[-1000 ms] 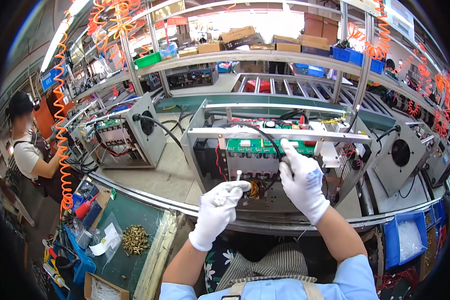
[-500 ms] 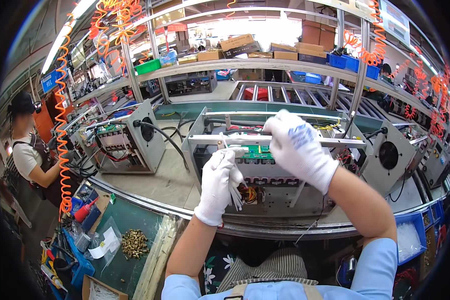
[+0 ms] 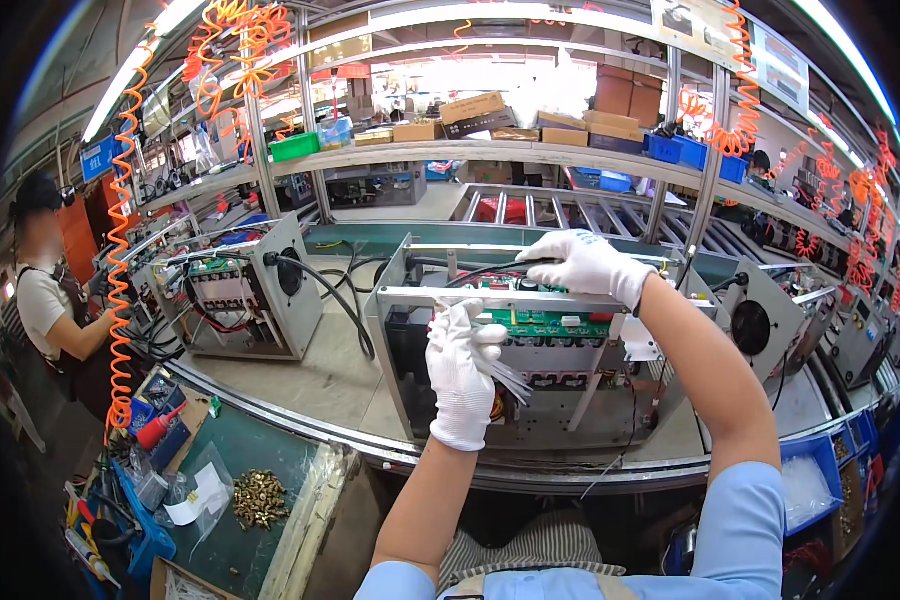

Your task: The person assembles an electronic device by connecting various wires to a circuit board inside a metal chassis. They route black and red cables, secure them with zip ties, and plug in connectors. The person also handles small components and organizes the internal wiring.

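In my left hand [image 3: 462, 375], gloved in white, is a bundle of thin white cable ties [image 3: 508, 380], fingers closed round it in front of an open metal machine housing [image 3: 395, 385]. My gloved right hand [image 3: 595, 266] reaches over the housing's front rail [image 3: 515, 298]. Its bent fingers close on a black cable [image 3: 480, 270] running along the top; the fingertips are partly hidden. Below the rail sits a green circuit board [image 3: 545, 325], with rows of dark components under it.
Similar housings stand left [image 3: 295, 300] and right [image 3: 755, 325] on the line. A green mat [image 3: 215, 445] at lower left carries brass fittings [image 3: 260, 499]. A blue bin [image 3: 808, 480] lies at lower right. Orange coiled hoses [image 3: 120, 300] hang down; a co-worker [image 3: 55, 290] stands at far left.
My right hand has lowered and turned, reaching flatter over the rail to the black cable. My left hand has shifted slightly right with the cable ties. The view has shifted a little.
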`<state>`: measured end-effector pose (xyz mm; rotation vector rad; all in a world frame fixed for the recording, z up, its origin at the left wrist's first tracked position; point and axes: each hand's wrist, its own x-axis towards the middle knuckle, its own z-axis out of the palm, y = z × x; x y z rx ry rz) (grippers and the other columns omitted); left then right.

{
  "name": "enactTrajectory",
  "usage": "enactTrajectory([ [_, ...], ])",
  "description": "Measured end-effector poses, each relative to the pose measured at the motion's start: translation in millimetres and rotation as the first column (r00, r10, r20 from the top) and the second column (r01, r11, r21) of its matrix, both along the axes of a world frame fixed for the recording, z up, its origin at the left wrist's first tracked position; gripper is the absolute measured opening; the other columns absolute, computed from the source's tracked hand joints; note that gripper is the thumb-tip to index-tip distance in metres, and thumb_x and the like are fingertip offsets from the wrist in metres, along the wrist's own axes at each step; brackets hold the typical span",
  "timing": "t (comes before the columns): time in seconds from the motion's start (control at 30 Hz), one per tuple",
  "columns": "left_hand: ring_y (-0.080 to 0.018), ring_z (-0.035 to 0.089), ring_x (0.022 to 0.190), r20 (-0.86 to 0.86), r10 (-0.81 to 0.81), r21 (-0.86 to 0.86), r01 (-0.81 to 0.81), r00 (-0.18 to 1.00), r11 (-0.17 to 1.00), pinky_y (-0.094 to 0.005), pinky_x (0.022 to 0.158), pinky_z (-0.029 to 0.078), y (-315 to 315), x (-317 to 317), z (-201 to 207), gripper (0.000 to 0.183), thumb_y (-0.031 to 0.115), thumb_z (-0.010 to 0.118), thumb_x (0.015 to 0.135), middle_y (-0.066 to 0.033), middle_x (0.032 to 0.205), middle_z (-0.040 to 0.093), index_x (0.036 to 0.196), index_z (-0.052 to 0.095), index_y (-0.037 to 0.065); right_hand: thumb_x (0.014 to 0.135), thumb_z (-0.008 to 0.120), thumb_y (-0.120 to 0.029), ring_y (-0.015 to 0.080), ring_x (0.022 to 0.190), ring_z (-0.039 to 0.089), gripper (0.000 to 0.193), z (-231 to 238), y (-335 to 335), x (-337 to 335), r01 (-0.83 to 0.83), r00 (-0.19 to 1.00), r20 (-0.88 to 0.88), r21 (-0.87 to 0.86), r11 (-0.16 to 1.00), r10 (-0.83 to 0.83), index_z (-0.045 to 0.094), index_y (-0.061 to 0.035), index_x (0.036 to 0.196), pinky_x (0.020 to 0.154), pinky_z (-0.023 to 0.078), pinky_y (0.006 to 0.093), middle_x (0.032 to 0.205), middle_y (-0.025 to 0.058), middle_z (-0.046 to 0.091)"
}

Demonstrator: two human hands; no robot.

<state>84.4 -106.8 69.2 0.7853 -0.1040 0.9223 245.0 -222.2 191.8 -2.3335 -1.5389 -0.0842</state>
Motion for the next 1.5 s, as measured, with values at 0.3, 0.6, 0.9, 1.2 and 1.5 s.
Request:
enactTrajectory([
  [0.3,-0.0101,0.059,0.066,0.050,-0.036,0.035,0.034,0.998,0.999,-0.0202,0.050,0.044,0.8,2.0,11.0,0.029,0.024,0.047,0.103,-0.0072,0.100,0.061,0.118,0.053,0.001,0.084,0.069,-0.032,0.0276,0.105,0.064,0.036,-8.6,5.1,8.2,-0.071,0.997,0.037,0.149,0.986,0.066,0.070,-0.0128,0.114,0.092,0.048,0.0337,0.112,0.0110,0.069],
  [0.6,-0.0128,0.063,0.068,-0.034,-0.055,0.044,0.056,0.998,0.997,-0.0213,0.051,0.046,5.2,-1.3,4.3,0.026,0.024,0.049,0.102,-0.0061,0.101,0.061,0.114,0.055,0.002,0.099,0.057,-0.031,-0.0009,0.063,0.040,0.034,-11.0,-23.3,2.0,-0.119,0.803,-0.561,0.178,0.977,0.200,0.067,-0.0060,0.120,0.055,0.033,0.0183,0.071,-0.0111,0.055],
  [0.9,-0.0108,0.055,0.060,0.017,-0.054,0.013,0.054,0.998,0.998,-0.0222,0.049,0.041,6.8,0.8,4.0,0.024,0.022,0.049,0.102,-0.0082,0.100,0.060,0.110,0.056,0.000,0.092,0.057,-0.016,0.0110,0.087,0.061,0.033,11.0,-27.7,2.4,-0.206,0.872,-0.465,-0.066,0.976,0.153,0.066,-0.0031,0.121,0.079,0.049,0.0267,0.100,0.0041,0.071],
  [1.2,-0.0038,0.043,0.048,-0.296,0.085,0.288,0.004,0.951,0.958,-0.0192,0.044,0.032,-10.7,-29.4,16.3,0.025,0.020,0.052,0.100,-0.0062,0.085,0.067,0.107,0.062,-0.002,0.088,0.065,-0.035,0.0287,0.084,0.067,0.031,-32.8,-35.3,-45.7,0.011,0.997,0.072,0.073,0.997,-0.016,0.064,-0.0093,0.105,0.074,0.050,0.0378,0.089,0.0124,0.069],
  [1.5,-0.0026,0.039,0.045,-0.528,-0.060,0.300,0.252,0.847,0.920,-0.0184,0.044,0.029,-14.6,-21.0,18.4,0.023,0.016,0.060,0.095,-0.0049,0.072,0.066,0.109,0.063,-0.002,0.096,0.056,-0.018,0.0038,0.066,0.045,0.018,-3.6,-31.3,-39.9,-0.121,0.824,-0.562,-0.042,0.992,0.077,0.059,-0.0016,0.100,0.057,0.040,0.0207,0.076,-0.0038,0.053],
])
